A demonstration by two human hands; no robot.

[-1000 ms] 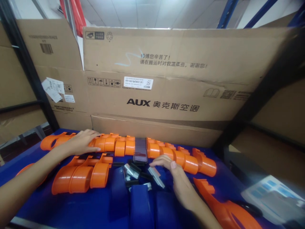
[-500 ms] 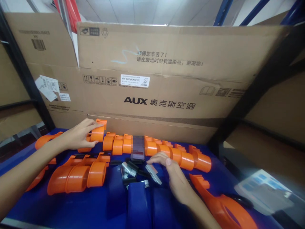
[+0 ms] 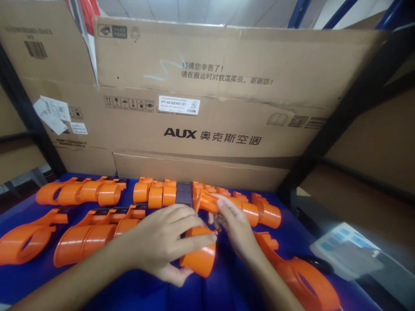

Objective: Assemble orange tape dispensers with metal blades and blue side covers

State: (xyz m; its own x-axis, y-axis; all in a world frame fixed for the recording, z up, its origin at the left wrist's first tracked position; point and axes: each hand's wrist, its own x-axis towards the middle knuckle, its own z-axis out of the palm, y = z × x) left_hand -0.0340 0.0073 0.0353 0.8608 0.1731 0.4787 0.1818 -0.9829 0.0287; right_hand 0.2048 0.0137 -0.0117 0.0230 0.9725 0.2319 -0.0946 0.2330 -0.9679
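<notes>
Near the middle of the blue surface, my left hand is wrapped round the curved body of an orange plastic ring-shaped part. My right hand pinches the narrow slotted end of that same part between thumb and fingers. Whether a smaller piece is also in my right fingers is hidden. Behind my hands lies a dark phone, partly covered. Blue flat pieces show below the held part. To the left, more orange ring parts with black inserts in their ends lie in a row.
At the back left is a row of orange parts with dark inserts; another row runs right of the phone. One large orange part sits front right, near a clear plastic box. A cardboard panel stands behind.
My left hand has brought an orange part from the back left to the centre. My right hand has moved from the metal clips onto its end. The view has shifted slightly.
</notes>
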